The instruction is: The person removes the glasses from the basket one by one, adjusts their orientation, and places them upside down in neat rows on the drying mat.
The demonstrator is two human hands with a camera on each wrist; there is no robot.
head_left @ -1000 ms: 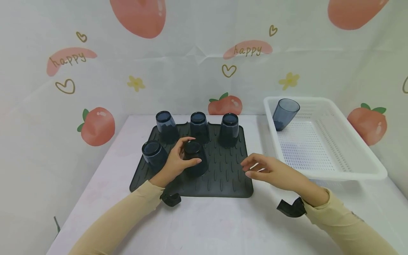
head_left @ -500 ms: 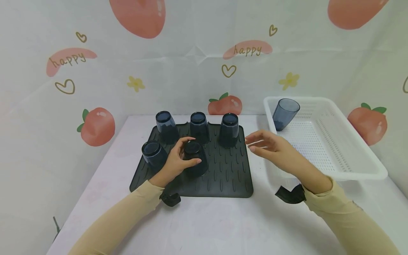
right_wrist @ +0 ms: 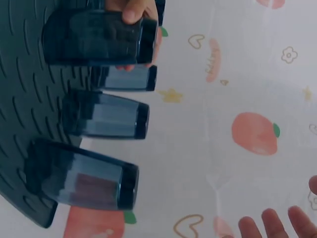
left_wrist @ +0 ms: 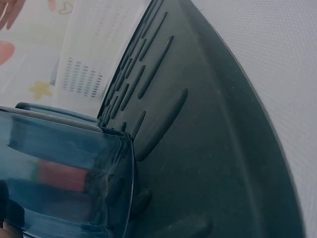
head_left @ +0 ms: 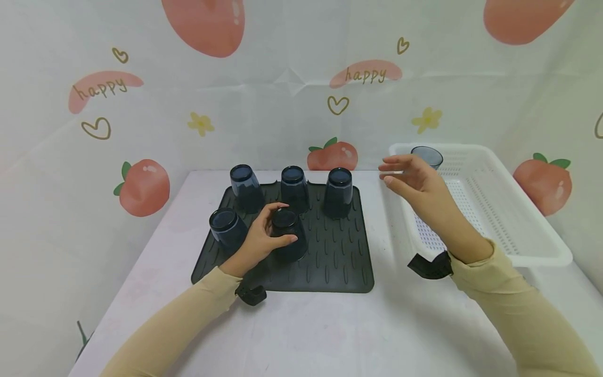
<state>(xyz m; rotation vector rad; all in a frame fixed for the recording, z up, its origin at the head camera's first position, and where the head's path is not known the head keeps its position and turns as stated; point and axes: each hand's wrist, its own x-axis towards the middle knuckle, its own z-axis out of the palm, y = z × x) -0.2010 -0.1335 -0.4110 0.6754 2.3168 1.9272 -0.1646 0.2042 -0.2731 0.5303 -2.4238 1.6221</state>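
The left hand has its fingers and thumb curled round an upside-down dark blue cup near the middle of the frame, gripping it about the upper part of its wall, just under the base that now faces up. The cup stands rim-down on the black ridged mat; the left wrist view shows its rim resting on the mat's raised ribs.

The cup looks like smooth tinted plastic or glass — which of the two cannot be told — so it is probably light, stiff and somewhat slippery. Its wall widens toward the rim, so a grip high up near the narrow base could slide off; taking it lower down, round the middle of the wall, seems safer.

Four more cups stand rim-down on the mat: one just left of the held cup, behind the hand, and three along the far edge. They stand close together, so lifting straight up would avoid knocking a neighbour.

The right hand is open and holds nothing, fingers spread loosely, raised at centre right of the frame over the near left corner of the white basket. Behind its fingers another cup sits in the basket's far corner, mostly hidden. All of it rests on a white table.
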